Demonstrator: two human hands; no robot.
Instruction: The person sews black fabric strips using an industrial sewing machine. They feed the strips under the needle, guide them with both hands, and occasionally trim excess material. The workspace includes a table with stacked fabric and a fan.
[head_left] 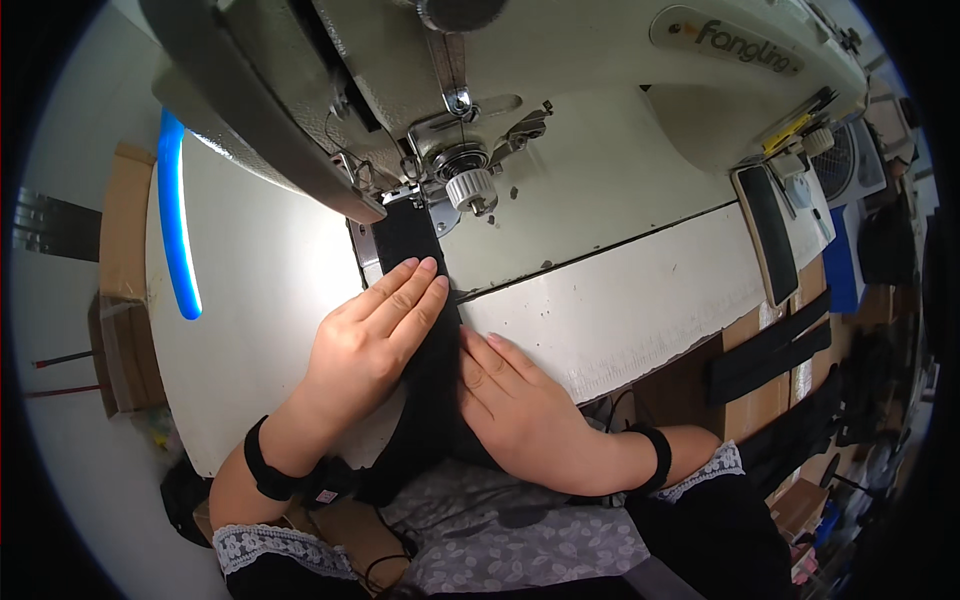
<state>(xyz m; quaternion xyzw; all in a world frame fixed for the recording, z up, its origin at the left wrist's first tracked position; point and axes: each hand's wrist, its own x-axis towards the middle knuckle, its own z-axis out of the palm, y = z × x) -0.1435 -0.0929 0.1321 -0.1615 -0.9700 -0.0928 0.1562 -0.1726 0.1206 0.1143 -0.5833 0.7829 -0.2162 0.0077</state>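
pressing on the black cloth strip [408,235] with the left hand [365,335], with fingers straight, close together and flat on its upper face. resting along the right edge of the same cloth with the right hand [525,415], also with fingers close together, but cannot tell whether pinching this edge or only lying against it. to be found on the white table [620,335], with its far end at the presser foot [403,196] of the sewing machine [580,55]. probably held from above and from the side like this for being smooth and in line with the foot, and with fingertips well apart from the needle area for safety. cannot make out the needle point, too small and crowded among metal parts. cannot see either thumb clearly. difficult also to follow the near end of the cloth, dark and merging with the dark clothing [715,540] near the lap
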